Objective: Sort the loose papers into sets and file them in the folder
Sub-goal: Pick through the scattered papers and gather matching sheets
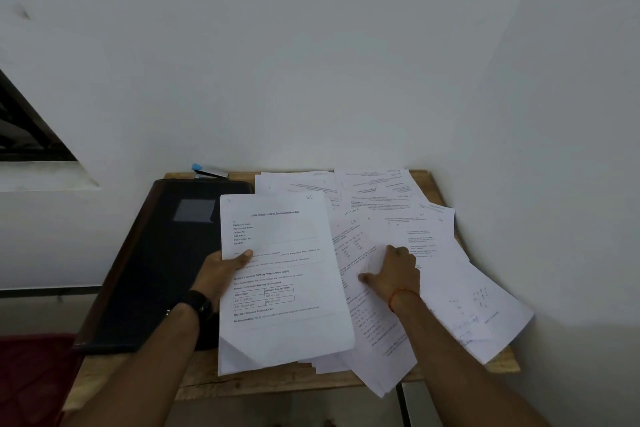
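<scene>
My left hand [221,269] grips the left edge of a small set of printed sheets [280,288], thumb on top; the top sheet is a letter with a table, marked "S1" at its upper corner. This set hangs over the closed black folder [162,253] and the paper pile. My right hand [393,272] rests flat on the loose papers [433,253], fingers spread and pressing down on a sheet in the middle of the pile. The loose papers lie fanned and overlapping across the right half of the small wooden table [207,381].
A stapler with a blue end [207,170] lies at the table's back edge behind the folder. White walls close in behind and to the right. A dark red cloth [31,371] sits at the lower left, a dark window opening [24,128] at the left.
</scene>
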